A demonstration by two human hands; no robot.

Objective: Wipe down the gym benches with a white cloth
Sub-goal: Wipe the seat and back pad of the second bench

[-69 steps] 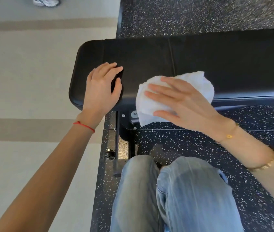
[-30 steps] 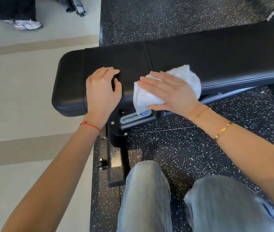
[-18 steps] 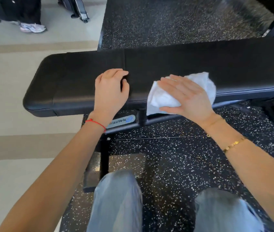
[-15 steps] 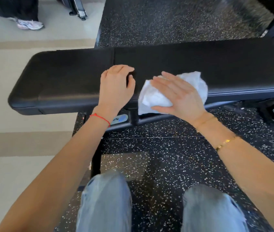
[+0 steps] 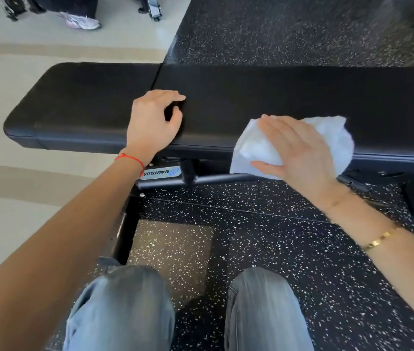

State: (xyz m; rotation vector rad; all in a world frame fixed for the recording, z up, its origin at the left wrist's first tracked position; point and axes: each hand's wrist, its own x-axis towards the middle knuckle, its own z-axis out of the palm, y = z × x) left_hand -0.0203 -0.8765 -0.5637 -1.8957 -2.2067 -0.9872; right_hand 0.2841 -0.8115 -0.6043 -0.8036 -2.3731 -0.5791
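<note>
A long black padded gym bench (image 5: pixel 264 97) runs across the view in front of me. My right hand (image 5: pixel 294 150) lies flat on a crumpled white cloth (image 5: pixel 332 133) and presses it against the near edge of the pad, right of centre. The cloth hangs a little over the edge. My left hand (image 5: pixel 154 122) rests on the pad near the seam between its two cushions, fingers curled, holding nothing.
The bench's black metal frame (image 5: pixel 190 178) with a silver label sits under the pad. Speckled black rubber flooring (image 5: pixel 264 236) lies below; pale flooring (image 5: pixel 11 211) is to the left. A person's shoe (image 5: pixel 81 21) and wheeled gear stand far left. My knees are at the bottom.
My right hand has slid the cloth to the right along the bench's near edge, away from my left hand. My left hand has stayed planted by the seam. The view has shifted right.
</note>
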